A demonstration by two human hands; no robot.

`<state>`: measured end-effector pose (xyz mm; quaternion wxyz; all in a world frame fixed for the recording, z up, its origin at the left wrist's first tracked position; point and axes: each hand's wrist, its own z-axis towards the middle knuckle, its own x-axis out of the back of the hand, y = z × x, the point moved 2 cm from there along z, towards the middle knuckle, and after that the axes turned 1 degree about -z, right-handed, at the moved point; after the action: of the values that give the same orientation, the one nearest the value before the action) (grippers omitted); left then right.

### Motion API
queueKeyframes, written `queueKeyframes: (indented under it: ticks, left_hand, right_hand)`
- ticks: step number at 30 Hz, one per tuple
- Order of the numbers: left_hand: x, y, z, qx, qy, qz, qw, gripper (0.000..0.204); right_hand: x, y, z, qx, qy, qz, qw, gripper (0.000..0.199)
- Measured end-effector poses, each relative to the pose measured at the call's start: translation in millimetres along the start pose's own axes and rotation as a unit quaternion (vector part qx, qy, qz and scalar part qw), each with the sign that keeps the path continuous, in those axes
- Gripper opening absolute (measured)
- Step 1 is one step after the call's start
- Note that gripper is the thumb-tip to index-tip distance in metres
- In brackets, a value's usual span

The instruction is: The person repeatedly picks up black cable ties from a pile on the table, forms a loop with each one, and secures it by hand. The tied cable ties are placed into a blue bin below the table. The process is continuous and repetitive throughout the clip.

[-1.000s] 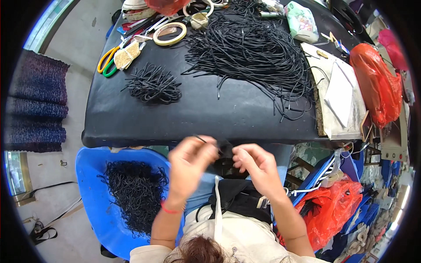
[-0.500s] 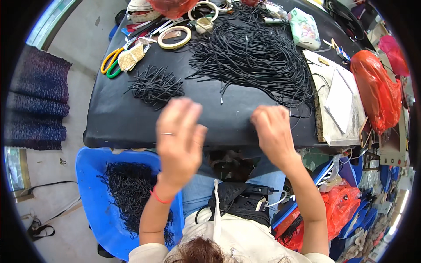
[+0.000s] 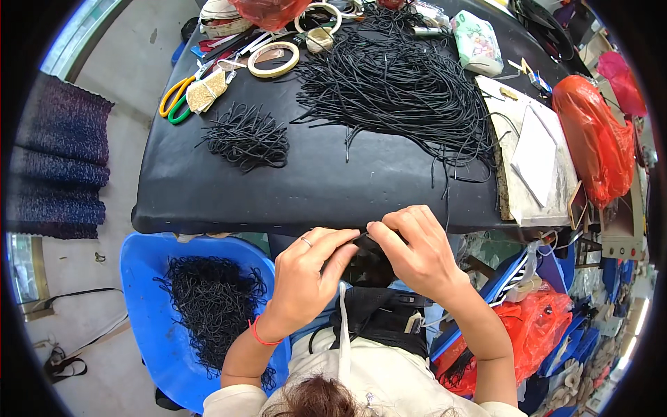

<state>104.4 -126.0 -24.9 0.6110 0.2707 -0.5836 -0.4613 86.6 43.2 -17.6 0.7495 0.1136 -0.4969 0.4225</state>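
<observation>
Just off the table's front edge, my left hand (image 3: 309, 271) and my right hand (image 3: 417, 254) meet fingertip to fingertip. Both are closed in a pinch on a thin black cord (image 3: 364, 235), of which only a short dark bit shows between the fingers. Farther back on the black table (image 3: 306, 187) lies a big spread of long black cords (image 3: 396, 90). To its left sits a small heap of black cords (image 3: 248, 137). Below my left forearm, a blue tub (image 3: 149, 333) holds a tangled mass of looped black cords (image 3: 208, 306).
Scissors (image 3: 177, 101) with orange and green handles and a tape roll (image 3: 274, 60) lie at the back left. A pale board (image 3: 507, 198) and a red plastic bag (image 3: 590, 139) stand on the right. Another red bag (image 3: 542, 326) is beside my right forearm.
My hands have come together and moved down toward me, from apart above the table to pinching at its front edge. Several cord ends at the spread's right side have shifted.
</observation>
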Motion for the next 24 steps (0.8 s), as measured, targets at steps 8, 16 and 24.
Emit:
queueKeyframes:
  ticks: [8, 16, 24]
  left_hand:
    - [-10.9, -20.1, -15.7, 0.189, -0.047, -0.288, 0.938, 0.018]
    - [-33.3, -25.6, -8.3, 0.262, 0.047, -0.546, 0.794, 0.019]
    - [-39.0, -37.5, -12.2, 0.225, 0.087, -0.511, 0.825, 0.017]
  right_hand:
    - [4.4, 11.2, -2.2, -0.057, 0.061, 0.017, 0.996, 0.026]
    - [-14.7, -14.8, 8.3, -0.301, 0.122, 0.225, 0.919, 0.014]
    - [-19.8, -18.3, 5.4, -0.345, 0.064, 0.342, 0.872, 0.014]
